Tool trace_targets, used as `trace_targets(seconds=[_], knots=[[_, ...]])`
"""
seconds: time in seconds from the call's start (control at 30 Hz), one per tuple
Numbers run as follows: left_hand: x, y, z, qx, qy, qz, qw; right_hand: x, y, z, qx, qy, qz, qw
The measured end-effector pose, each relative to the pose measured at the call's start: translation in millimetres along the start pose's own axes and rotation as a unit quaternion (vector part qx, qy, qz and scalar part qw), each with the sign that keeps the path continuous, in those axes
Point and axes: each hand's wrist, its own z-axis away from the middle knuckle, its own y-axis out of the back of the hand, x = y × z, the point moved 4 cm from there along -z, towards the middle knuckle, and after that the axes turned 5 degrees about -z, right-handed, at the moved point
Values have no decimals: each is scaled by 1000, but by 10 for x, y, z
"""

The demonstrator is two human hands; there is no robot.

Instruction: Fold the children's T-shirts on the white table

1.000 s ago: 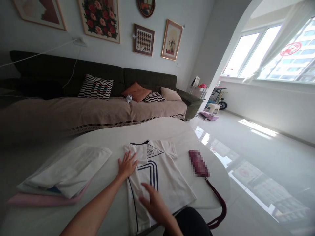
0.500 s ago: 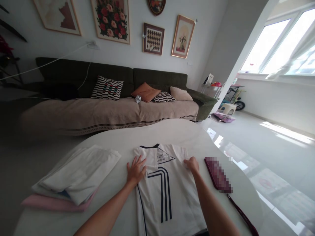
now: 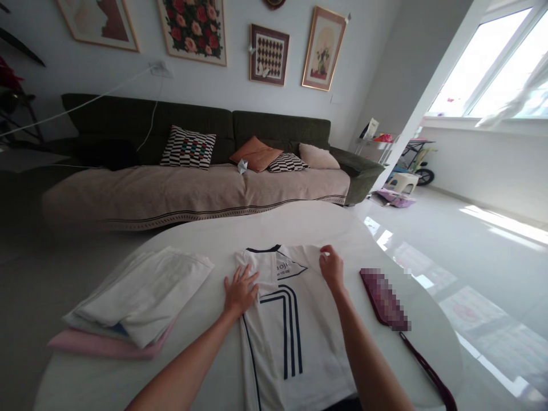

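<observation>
Right hand (image 3: 332, 269) higher — maroon case (image 3: 381, 297) near

In the lower centre, our left hand (image 3: 241, 292) lies splayed on a white T-shirt (image 3: 317, 328); our right hand (image 3: 333, 269) pinches its upper-right edge.

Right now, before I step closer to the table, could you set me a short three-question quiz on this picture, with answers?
1. True or false: the left hand lies on the white shirt with its fingers spread.

2. Which of these lies on the table, to the right of the shirt?
A) an orange cushion
B) a dark red item with a strap
C) a black-and-white cushion

3. Fill in: the bottom layer of the folded pile is ____.

Key: 1 true; 2 B; 3 pink.
</observation>
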Motion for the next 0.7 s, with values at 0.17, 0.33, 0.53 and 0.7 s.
trace_targets(seconds=[0.17, 0.33, 0.53, 0.7], knots=[[-8, -14, 3, 14, -3, -7, 1000, -932, -426, 500, -72, 157, -18, 985], [-17, -35, 7, 26, -16, -19, 999, -1256, -604, 1174, -159, 234, -25, 959], [-25, -60, -21, 26, 2, -18, 1000, -278, 38, 1663, -128, 92, 65, 985], [-6, -38, -9, 27, -6, -17, 999, 102, 237, 2055, -140, 57, 176, 973]])
